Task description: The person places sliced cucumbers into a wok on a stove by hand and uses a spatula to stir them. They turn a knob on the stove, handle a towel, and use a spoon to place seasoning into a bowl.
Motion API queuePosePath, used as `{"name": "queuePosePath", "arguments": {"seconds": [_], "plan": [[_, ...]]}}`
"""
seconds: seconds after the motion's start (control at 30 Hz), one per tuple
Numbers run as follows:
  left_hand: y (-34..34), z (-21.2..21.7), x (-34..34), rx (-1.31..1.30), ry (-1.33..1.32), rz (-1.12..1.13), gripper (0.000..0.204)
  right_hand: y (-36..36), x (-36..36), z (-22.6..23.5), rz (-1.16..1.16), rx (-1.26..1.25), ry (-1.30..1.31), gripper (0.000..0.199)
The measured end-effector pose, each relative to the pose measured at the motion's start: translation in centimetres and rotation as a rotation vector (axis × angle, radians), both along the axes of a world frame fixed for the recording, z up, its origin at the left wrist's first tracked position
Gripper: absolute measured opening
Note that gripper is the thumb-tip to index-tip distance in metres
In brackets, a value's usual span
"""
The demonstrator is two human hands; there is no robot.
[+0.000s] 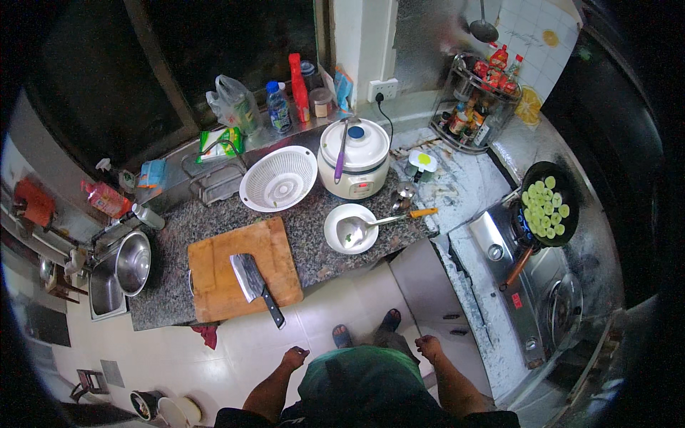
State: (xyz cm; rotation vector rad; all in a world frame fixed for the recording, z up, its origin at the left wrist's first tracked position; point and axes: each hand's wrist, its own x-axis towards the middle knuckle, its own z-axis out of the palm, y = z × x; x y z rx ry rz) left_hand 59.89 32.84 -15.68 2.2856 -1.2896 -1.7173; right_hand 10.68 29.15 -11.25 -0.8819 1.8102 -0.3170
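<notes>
My left hand (295,358) hangs in front of the counter with its fingers curled in, and nothing shows in it. My right hand (429,348) is likewise closed and bare, beside the cabinet. Neither hand touches anything. Ahead of the left hand, a cleaver (250,279) lies on a wooden cutting board (207,267), its black handle reaching past the near edge. To the right, round green slices (546,207) lie spread in a dark wok (540,173) on the gas stove (508,279). A blue flame shows under the wok; its wooden handle (519,267) points toward me.
A white bowl (341,246) holds a ladle (385,220) with an orange handle. Behind stand a white colander (271,187) and a rice cooker (335,187) with a purple-handled utensil on its lid. A steel basin (134,262) sits over the sink (107,292). A rack of bottles (464,118) fills the corner.
</notes>
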Motion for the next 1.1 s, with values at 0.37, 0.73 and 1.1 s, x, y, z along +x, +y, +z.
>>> {"name": "queuePosePath", "arguments": {"seconds": [0.37, 0.73, 1.1], "plan": [[-1.2, 0.2, 0.1, -0.002, 0.005, -0.073, 0.052, 7.1, -3.0, -4.1, 0.131, 0.104, 0.201, 0.028], [-0.3, -0.7, 0.8, -0.073, -0.009, -0.133, 0.053, 5.3, -1.7, -7.1, 0.081, -0.054, 0.177, 0.028], [2.3, 1.5, 1.2, 0.02, 0.001, -0.002, 0.048, 3.9, 1.0, -1.7, 0.021, 0.076, 0.082, 0.029]]}}
